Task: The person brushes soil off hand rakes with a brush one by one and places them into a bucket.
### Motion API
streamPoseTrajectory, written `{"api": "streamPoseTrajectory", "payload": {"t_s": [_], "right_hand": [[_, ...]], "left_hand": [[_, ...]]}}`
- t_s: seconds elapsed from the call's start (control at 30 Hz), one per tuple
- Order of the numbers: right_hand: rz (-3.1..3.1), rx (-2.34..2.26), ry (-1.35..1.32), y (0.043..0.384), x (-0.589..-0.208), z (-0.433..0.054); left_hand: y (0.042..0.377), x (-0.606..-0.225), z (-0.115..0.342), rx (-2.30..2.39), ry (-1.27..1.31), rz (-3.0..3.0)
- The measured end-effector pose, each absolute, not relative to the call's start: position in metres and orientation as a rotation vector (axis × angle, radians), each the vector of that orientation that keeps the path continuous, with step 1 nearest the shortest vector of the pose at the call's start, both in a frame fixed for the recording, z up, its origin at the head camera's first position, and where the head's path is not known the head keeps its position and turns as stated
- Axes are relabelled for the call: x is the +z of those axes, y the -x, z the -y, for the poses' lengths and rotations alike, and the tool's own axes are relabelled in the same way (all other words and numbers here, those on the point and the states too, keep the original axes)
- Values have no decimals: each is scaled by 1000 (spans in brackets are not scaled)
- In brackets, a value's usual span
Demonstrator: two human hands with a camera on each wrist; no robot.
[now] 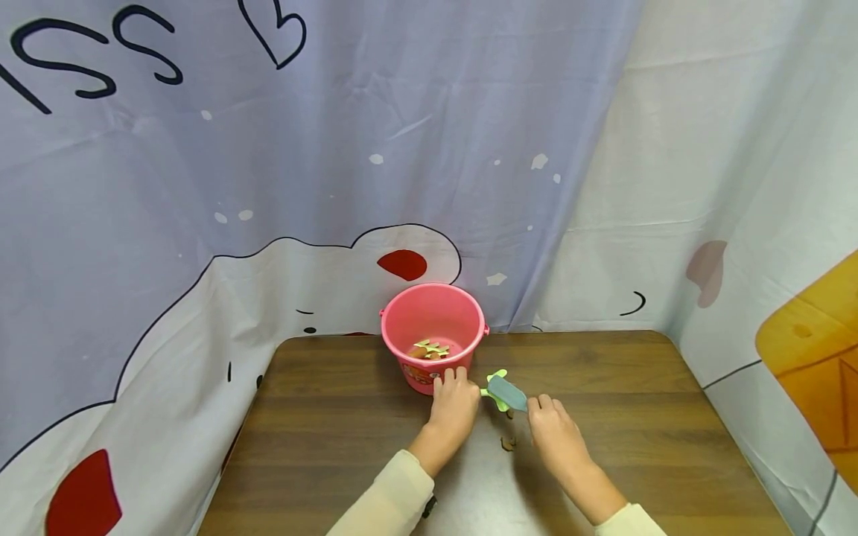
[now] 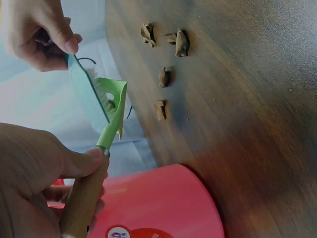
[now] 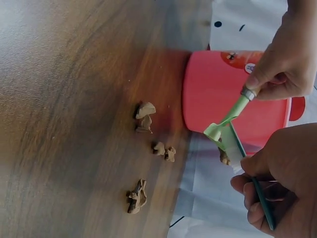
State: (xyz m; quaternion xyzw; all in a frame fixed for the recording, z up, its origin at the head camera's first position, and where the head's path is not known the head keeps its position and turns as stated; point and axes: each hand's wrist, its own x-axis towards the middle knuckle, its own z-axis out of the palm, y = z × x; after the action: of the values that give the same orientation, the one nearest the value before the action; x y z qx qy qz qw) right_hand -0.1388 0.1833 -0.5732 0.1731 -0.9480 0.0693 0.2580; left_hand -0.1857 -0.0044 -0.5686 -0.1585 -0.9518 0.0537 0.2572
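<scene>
My left hand (image 1: 456,406) grips the wooden handle of a small green garden tool (image 2: 117,91), in front of the pink bucket (image 1: 477,316). A teal brush (image 1: 507,393) with white bristles is held in my right hand (image 1: 555,432), fingers curled round its end. The brush meets the tool's green head and partly hides its shape. Between the bristles and the head, a brown dried piece (image 3: 224,157) shows in the right wrist view. Several more brown dried pieces (image 3: 143,116) lie on the wooden table below the hands.
Inside the bucket are green-headed tools (image 1: 434,348) with what look like wooden handles. The bucket stands at the far edge of the wooden table (image 1: 322,417). Behind it hangs a printed curtain (image 1: 322,171), with more printed cloth on the right.
</scene>
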Motion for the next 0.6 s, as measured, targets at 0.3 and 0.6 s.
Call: {"api": "streamPoseTrajectory", "payload": {"t_s": [0.3, 0.6], "right_hand": [[2516, 123, -450, 136, -572, -185], [2584, 158, -418, 131, -561, -195]], "left_hand": [[183, -571, 5, 141, 423, 2608], [183, -572, 7, 115, 417, 2629]]}}
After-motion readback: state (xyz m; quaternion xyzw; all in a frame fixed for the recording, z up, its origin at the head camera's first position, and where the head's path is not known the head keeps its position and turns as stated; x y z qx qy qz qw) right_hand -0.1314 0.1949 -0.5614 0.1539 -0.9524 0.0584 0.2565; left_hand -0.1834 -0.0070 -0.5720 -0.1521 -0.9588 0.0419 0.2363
